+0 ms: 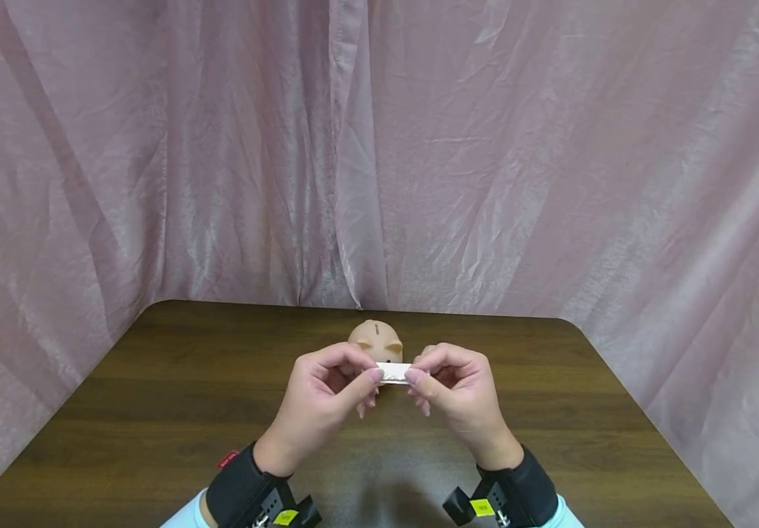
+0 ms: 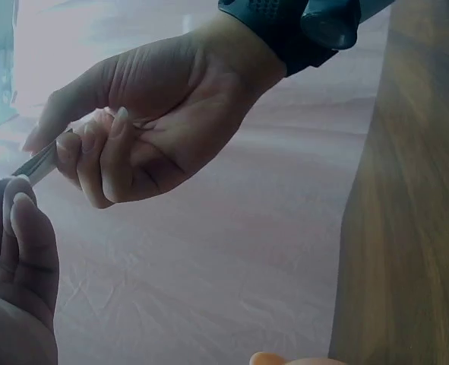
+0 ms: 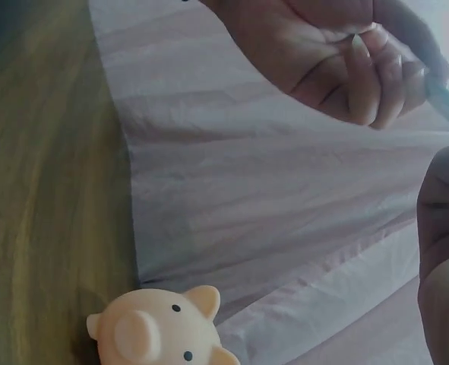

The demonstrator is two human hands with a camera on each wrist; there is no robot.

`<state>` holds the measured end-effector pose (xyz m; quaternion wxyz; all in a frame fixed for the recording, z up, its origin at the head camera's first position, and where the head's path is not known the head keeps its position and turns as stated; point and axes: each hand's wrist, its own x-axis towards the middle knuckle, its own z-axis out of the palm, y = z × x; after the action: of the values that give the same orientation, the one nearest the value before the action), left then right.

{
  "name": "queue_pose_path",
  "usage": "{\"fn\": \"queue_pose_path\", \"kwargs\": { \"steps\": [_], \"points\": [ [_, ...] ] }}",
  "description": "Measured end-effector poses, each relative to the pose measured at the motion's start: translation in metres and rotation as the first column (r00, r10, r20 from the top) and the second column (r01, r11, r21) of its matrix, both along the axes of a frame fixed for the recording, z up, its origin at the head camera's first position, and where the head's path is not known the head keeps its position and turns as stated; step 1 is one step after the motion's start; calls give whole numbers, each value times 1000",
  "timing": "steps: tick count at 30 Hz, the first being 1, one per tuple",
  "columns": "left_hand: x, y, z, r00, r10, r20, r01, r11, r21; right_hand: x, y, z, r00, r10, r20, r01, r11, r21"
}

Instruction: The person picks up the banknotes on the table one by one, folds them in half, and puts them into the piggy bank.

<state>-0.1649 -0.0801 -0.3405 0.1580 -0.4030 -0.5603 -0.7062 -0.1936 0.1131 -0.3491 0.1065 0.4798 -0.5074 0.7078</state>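
Observation:
Above the table, my left hand (image 1: 316, 389) pinches one end of a small white, flat strip (image 1: 394, 372) between thumb and index finger. The other end is pinched the same way by my right hand (image 1: 458, 392). The strip looks like folded paper, with layered edges in the left wrist view; the fingertips cover both its ends. Just behind the strip stands a peach piggy bank (image 1: 375, 335) with a slot on top, its lower part hidden by hands and strip. Its snout, eyes and ears show in the right wrist view.
The brown wooden table (image 1: 174, 396) extends on both sides of the hands. A pink curtain (image 1: 254, 147) hangs behind it and along the sides. Black wrist straps (image 1: 237, 484) with small devices are worn on both wrists.

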Motion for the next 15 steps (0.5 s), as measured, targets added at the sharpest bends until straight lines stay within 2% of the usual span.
{"fn": "queue_pose_path", "kwargs": {
  "steps": [3, 5, 11, 15],
  "points": [
    [6, 0, 6, 998, 53, 18, -52, 998, -27, 3, 0, 3, 996, -83, -30, 84, 995, 47],
    [8, 0, 9, 997, 67, 25, -66, 997, -40, 6, 0, 6, 994, -102, -44, 105, 993, 60],
    [10, 2, 12, 999, 42, 32, -39, 996, -81, 12, -2, 14, 990, -111, -82, 118, 990, 78],
    [9, 4, 11, 998, 61, 14, -60, 993, -106, 11, -5, 13, 993, -82, -89, 90, 992, 87]
  ]
}}
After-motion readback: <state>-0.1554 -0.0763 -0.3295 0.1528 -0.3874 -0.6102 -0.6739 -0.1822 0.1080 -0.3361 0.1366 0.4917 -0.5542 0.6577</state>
